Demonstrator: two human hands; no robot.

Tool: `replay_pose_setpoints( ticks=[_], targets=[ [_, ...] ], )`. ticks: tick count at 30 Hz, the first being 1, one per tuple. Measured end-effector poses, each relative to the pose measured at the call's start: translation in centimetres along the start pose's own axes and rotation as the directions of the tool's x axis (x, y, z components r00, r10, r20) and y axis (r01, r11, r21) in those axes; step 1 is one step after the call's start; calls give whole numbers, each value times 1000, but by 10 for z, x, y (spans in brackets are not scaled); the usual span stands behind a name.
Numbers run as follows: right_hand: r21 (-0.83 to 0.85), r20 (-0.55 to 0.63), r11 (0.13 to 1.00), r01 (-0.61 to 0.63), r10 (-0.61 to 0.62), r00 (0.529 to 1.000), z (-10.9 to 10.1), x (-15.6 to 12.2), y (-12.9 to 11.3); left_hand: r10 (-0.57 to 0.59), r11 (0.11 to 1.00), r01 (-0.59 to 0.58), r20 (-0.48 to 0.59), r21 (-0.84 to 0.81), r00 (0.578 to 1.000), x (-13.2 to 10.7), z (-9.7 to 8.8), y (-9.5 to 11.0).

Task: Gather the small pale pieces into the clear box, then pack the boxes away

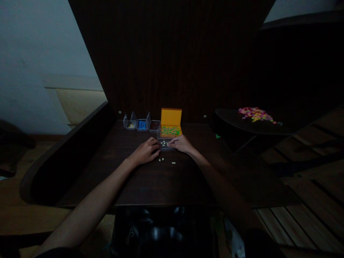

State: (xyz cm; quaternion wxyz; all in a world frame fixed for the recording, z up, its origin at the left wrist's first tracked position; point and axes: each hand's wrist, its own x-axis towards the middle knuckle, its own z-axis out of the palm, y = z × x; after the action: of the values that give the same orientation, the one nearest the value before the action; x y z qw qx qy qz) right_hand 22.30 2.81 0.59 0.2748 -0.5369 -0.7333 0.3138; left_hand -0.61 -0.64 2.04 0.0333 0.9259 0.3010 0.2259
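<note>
Both my hands rest on a dark wooden table [150, 182], on either side of a small clear box [164, 144] holding pale beads. My left hand [146, 151] lies at the box's left edge with its fingers curled. My right hand [181, 143] is at the box's right edge, fingers pinched together over the pale beads; what they hold is too small to see. A few loose pale beads [161, 159] lie on the table just in front of the hands.
Behind the hands stands an open orange box [171, 123] with green beads. To its left sit three small clear boxes [142, 124], one with blue beads. A pile of colourful beads [255, 114] lies on a dark surface at the right.
</note>
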Motion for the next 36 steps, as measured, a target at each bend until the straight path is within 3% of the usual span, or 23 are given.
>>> replay_pose_setpoints(
  ticks=[13,17,19,22,25,28,36],
  targets=[
    [11,16,1000,-16,15,1000,-3,0,10,5,1000,-5,6,-5,1000,0,0,0],
    [121,25,993,-9,6,1000,-15,-3,5,9,1000,-9,5,-6,1000,0,0,0],
    [189,85,982,27,-44,995,-24,-9,-2,8,1000,-8,1,-11,1000,0,0,1],
    [174,275,982,70,-117,954,-37,-21,-14,5,1000,-5,5,-10,1000,1,0,0],
    [91,530,988,121,-151,834,-43,-30,-22,6,1000,-6,7,-5,1000,0,1,0],
    [38,634,981,191,-172,754,-39,-32,-23,6,1000,-6,-2,-9,1000,0,2,-1],
    [33,608,985,168,-153,779,-23,-29,-18,10,1000,-11,13,14,1000,0,1,-1]
  ],
)
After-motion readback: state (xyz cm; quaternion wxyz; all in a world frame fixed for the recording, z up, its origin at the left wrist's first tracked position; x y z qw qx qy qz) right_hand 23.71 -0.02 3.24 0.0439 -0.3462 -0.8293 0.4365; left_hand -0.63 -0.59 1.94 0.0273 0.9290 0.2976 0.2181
